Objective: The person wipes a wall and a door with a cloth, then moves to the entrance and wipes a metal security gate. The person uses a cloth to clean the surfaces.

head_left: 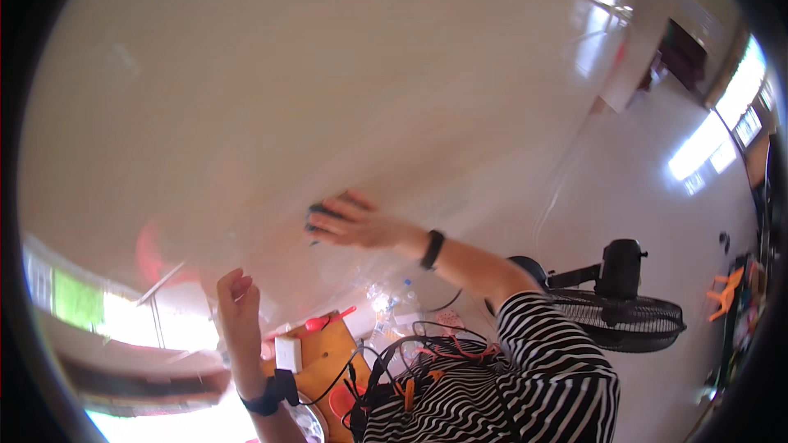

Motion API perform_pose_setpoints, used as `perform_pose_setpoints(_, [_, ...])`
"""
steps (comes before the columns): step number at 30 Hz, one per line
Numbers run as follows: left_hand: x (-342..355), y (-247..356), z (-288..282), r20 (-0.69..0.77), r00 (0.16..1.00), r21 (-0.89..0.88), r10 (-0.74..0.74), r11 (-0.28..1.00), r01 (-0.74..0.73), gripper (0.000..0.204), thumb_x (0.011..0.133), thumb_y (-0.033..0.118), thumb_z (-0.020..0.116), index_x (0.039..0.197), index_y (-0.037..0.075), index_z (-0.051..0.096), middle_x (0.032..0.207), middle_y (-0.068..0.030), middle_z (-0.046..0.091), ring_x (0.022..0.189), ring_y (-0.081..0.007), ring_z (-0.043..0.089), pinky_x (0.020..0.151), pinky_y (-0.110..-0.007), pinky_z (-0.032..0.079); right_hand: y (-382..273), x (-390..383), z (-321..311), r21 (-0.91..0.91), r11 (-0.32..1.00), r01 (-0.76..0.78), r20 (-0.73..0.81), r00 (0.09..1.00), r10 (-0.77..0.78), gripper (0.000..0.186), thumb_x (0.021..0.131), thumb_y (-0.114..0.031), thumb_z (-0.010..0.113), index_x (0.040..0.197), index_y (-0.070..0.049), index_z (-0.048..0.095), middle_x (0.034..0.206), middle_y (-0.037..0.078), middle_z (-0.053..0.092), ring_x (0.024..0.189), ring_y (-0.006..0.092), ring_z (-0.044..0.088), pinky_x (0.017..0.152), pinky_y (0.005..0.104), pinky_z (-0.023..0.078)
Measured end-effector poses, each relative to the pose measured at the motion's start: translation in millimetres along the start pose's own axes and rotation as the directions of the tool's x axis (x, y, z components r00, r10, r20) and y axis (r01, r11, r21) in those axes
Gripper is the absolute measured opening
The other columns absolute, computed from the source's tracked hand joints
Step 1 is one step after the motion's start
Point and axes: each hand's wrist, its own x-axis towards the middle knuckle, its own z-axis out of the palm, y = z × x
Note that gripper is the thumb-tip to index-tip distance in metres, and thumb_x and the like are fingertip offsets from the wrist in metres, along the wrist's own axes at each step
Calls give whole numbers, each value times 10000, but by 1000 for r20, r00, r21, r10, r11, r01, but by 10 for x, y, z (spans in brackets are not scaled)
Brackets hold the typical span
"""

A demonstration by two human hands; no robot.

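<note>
Reaching out over a broad pale wall (369, 74), the person's right hand (353, 221) has its fingers slightly parted and laid across a small dark block (314, 212). Both are blurred, so I can't make out what kind of block it is; it sits under the fingertips, at the hand's left edge. A black wristband (432, 249) circles that wrist.

The left hand (240, 297) is up on the near left, well apart from the block, its fingers curled in; I can't tell whether anything is between them.

On the near side, below the hands, an orange-yellow table (332, 353) bears a white box (288, 354), with a slim red tool (316, 323) beside it. Dark cables (377, 369) loop in front of the striped shirt (566, 361). To the right stands a black fan (611, 320), and at the far right an orange chair (724, 295).
</note>
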Motion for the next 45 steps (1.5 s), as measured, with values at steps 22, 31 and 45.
perform_pose_setpoints(22, [-1459,-684,-531,-104,964,-90,-243,968,234,404,934,54,622,1336,80,586,1108,-130,620,901,-230,652,801,-341,545,-1241,458,846,97,666,740,298,617,-728,560,909,-157,574,1465,-162,506,1504,47,459,1393,280,433,1199,491,284])
perform_pose_setpoints(31, [-2245,-846,-668,149,975,59,-165,986,158,349,959,124,634,1301,59,609,1128,-180,677,1023,-333,673,895,-391,531,-2114,813,1568,300,542,785,156,520,-840,393,904,-188,584,1282,-105,647,1444,51,547,1401,231,410,1217,482,260])
perform_pose_setpoints(45, [-3074,-1220,-822,31,907,-52,-420,905,421,337,976,185,645,1274,35,598,1156,-220,670,1034,-401,662,864,-442,545,-4300,2927,2600,-70,698,712,93,702,-706,501,1006,-277,438,1478,-122,507,1583,67,414,1499,278,285,1224,608,179])
